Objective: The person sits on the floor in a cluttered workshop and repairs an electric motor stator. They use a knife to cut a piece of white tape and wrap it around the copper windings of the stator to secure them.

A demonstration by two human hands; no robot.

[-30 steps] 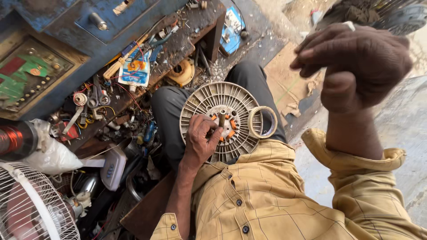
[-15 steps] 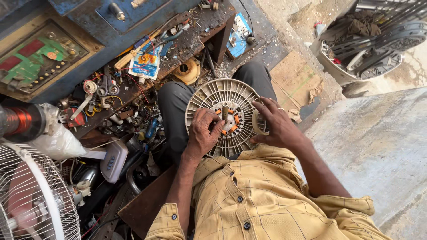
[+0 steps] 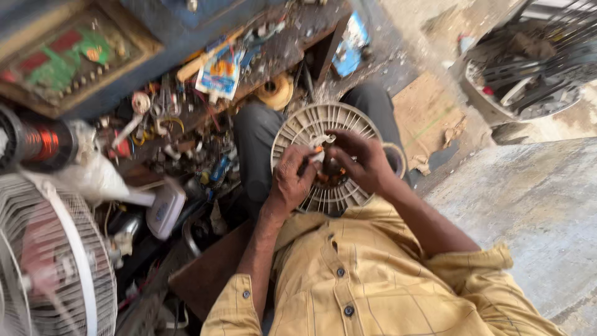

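Now seemingly both hands (image 3: 329, 171) on housing (image 3: 311, 127).

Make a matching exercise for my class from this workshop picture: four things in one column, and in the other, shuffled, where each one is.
Things:
1. round ribbed fan housing
2. white wire fan guard
3. copper-wound coil
4. flattened cardboard

Places:
A. on the ground to the right of the person's knee
B. on the person's lap, under the left hand and right hand
C. bottom left corner of the view
D. far left edge, above the fan guard

Pairs: 1-B, 2-C, 3-D, 4-A
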